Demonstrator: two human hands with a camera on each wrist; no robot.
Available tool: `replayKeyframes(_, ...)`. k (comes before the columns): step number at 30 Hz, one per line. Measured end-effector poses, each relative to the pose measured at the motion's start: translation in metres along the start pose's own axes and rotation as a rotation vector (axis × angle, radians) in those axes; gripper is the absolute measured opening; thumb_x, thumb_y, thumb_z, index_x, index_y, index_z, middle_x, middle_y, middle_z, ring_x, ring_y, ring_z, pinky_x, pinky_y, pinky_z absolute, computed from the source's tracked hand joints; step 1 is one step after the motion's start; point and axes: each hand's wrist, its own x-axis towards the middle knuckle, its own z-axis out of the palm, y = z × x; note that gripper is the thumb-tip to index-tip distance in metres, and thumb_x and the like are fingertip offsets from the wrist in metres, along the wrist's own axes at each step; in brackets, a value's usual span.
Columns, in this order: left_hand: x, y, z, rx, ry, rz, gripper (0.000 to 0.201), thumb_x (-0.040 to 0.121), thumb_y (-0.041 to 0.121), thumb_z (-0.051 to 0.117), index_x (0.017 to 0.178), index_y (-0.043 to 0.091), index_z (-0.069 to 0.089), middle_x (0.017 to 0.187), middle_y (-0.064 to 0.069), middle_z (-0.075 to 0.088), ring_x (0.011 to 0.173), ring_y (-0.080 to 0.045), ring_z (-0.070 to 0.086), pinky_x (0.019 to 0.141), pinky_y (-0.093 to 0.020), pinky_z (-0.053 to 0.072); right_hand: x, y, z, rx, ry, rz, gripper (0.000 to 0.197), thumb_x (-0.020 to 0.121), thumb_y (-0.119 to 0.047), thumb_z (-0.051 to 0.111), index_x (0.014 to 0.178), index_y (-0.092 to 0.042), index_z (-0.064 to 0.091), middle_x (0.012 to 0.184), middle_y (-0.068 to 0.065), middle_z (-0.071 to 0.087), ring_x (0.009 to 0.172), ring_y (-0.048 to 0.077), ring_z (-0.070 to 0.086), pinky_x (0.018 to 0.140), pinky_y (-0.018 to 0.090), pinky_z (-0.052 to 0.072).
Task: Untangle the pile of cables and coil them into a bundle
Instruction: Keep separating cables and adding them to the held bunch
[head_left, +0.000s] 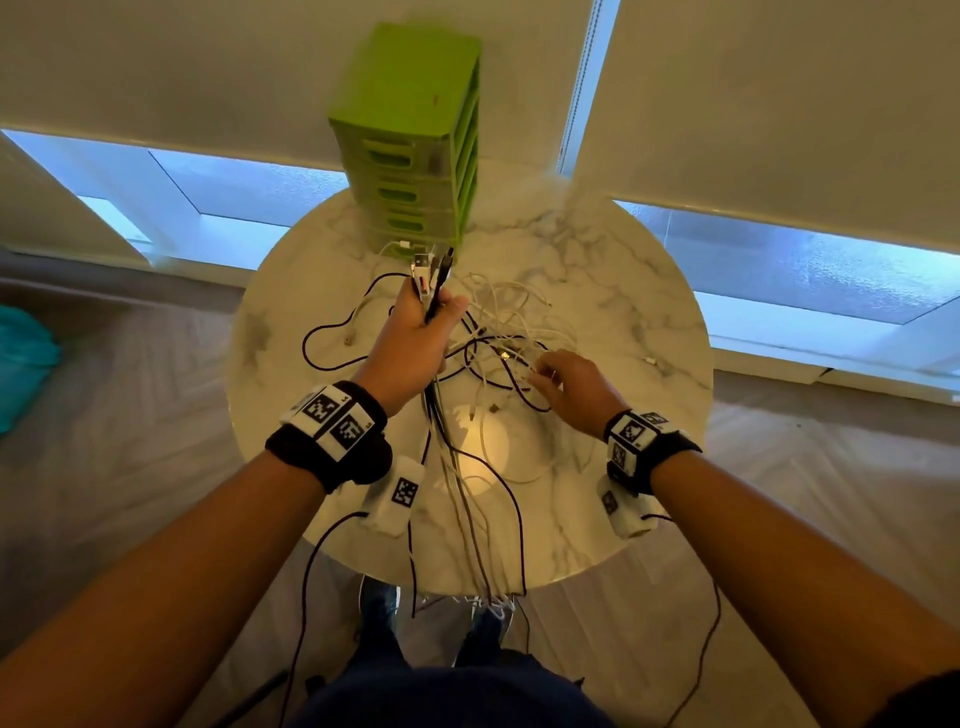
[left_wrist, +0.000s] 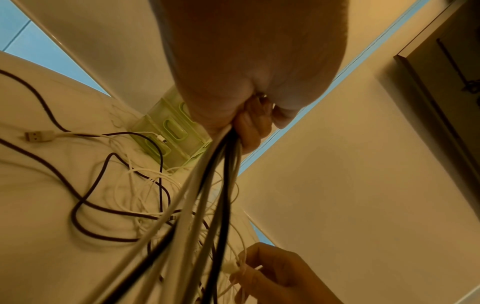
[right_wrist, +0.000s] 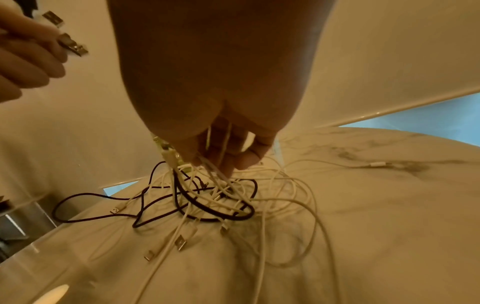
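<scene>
A round marble table (head_left: 649, 291) is seen from above, and on it a tangle of white and black cables (head_left: 511, 338) is spread just in front of the green drawer unit (head_left: 410, 140), which is stood at the table's far edge. A gathered bunch of cables (head_left: 432, 280) is gripped in the left hand (head_left: 415, 338), whose fingers are curled tightly round it; the plug ends (several are USB plugs) are held upward, close in front of the drawer unit's lowest drawers, while the strands are let fall from under the fist towards the near edge of the table, where they are draped over it. The same fist is shown from below in the left wrist view, with black and white strands (left_wrist: 218, 185) running out of it.

To the right of that fist, and nearer than the drawer unit, the right hand (head_left: 576, 384) is lowered onto the tangle. Thin white strands are pinched between its curled fingers (right_wrist: 228, 160), as the right wrist view shows. A black cable loop (head_left: 332, 348) is laid out on the marble left of the drawer unit's front, and a single white plug (head_left: 649, 359) is left well off to the right of it. Marker bands are worn on both wrists.
</scene>
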Motion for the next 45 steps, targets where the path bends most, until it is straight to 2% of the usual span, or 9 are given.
replayKeyframes(5, -0.001, -0.002, -0.016, -0.008, -0.060, -0.014, 0.018, 0.106, 0.024, 0.053, 0.095, 0.022, 0.039, 0.055, 0.010, 0.034, 0.047, -0.009, 0.031, 0.045, -0.027, 0.030, -0.015, -0.010, 0.004, -0.115, 0.105, 0.180, 0.022, 0.088, -0.025, 0.064, 0.106, -0.020, 0.051, 0.102, 0.000, 0.056, 0.083, 0.020, 0.054, 0.074, 0.036, 0.049)
replayKeyframes(8, -0.003, -0.004, -0.027, -0.026, -0.070, -0.033, 0.019, 0.106, 0.023, 0.053, 0.094, 0.023, 0.039, 0.056, 0.011, 0.035, 0.049, -0.009, 0.031, 0.046, -0.026, 0.030, -0.026, -0.034, 0.012, 0.020, -0.258, 0.046, 0.011, 0.086, -0.015, 0.063, 0.094, -0.015, 0.056, 0.085, -0.001, 0.058, 0.071, 0.012, 0.050, 0.072, 0.034, 0.045)
replayKeyframes(11, -0.002, -0.007, -0.036, -0.036, -0.082, -0.045, 0.018, 0.106, 0.022, 0.053, 0.094, 0.022, 0.039, 0.056, 0.011, 0.035, 0.048, -0.009, 0.030, 0.046, -0.026, 0.030, -0.030, -0.053, 0.032, -0.145, -0.579, 0.076, 0.036, 0.094, -0.026, 0.061, 0.129, -0.018, 0.056, 0.114, 0.007, 0.065, 0.096, 0.017, 0.059, 0.087, 0.031, 0.044)
replayKeyframes(16, -0.002, -0.014, -0.047, -0.002, -0.113, -0.036, 0.019, 0.105, 0.024, 0.054, 0.091, 0.024, 0.040, 0.057, 0.010, 0.038, 0.048, -0.010, 0.033, 0.046, -0.026, 0.032, -0.004, -0.054, 0.059, -0.325, -0.338, 0.354, 0.065, 0.099, -0.023, 0.045, 0.157, -0.024, 0.016, 0.140, 0.016, 0.054, 0.122, 0.035, 0.058, 0.098, 0.047, 0.050)
replayKeyframes(23, 0.002, -0.019, -0.057, 0.012, -0.151, -0.057, 0.015, 0.106, 0.030, 0.053, 0.097, 0.023, 0.043, 0.061, 0.007, 0.040, 0.049, -0.008, 0.035, 0.048, -0.026, 0.036, 0.003, -0.040, 0.063, -0.666, -0.293, 0.228, 0.032, 0.100, -0.014, 0.049, 0.132, -0.016, 0.050, 0.121, 0.010, 0.061, 0.105, 0.030, 0.066, 0.079, 0.040, 0.055)
replayKeyframes(29, 0.011, -0.027, -0.061, -0.012, -0.179, -0.081, 0.013, 0.105, 0.025, 0.054, 0.096, 0.026, 0.044, 0.060, 0.010, 0.038, 0.051, -0.008, 0.035, 0.050, -0.027, 0.034, -0.001, -0.044, 0.055, -0.043, -0.007, -0.082, 0.015, 0.097, -0.034, 0.062, 0.107, -0.023, 0.067, 0.119, -0.006, 0.053, 0.104, 0.014, 0.053, 0.091, 0.034, 0.049)
replayKeyframes(33, 0.014, -0.024, -0.057, -0.058, -0.177, -0.112, 0.016, 0.102, 0.019, 0.057, 0.097, 0.024, 0.042, 0.064, 0.009, 0.037, 0.052, -0.007, 0.036, 0.051, -0.027, 0.033, 0.014, -0.089, 0.023, 0.326, 0.327, 0.012, 0.012, 0.102, -0.038, 0.053, 0.102, -0.030, 0.062, 0.086, -0.011, 0.070, 0.088, 0.008, 0.067, 0.089, 0.036, 0.052)
replayKeyframes(40, 0.011, -0.012, -0.047, -0.054, -0.242, -0.016, 0.021, 0.103, 0.044, 0.056, 0.085, 0.035, 0.051, 0.059, 0.007, 0.032, 0.050, -0.011, 0.030, 0.048, -0.027, 0.028, 0.016, -0.138, 0.009, 0.518, 0.276, -0.016, 0.015, 0.100, -0.030, 0.059, 0.102, -0.016, 0.062, 0.076, 0.002, 0.072, 0.071, 0.015, 0.070, 0.076, 0.038, 0.059)
replayKeyframes(45, 0.018, -0.010, -0.049, -0.111, -0.166, -0.036, 0.023, 0.106, 0.038, 0.052, 0.093, 0.019, 0.052, 0.058, 0.004, 0.030, 0.049, -0.011, 0.027, 0.046, -0.028, 0.027, 0.009, -0.131, 0.016, 0.427, 0.182, -0.020, 0.018, 0.103, -0.036, 0.052, 0.103, -0.021, 0.061, 0.091, -0.007, 0.074, 0.089, 0.009, 0.070, 0.088, 0.036, 0.056)
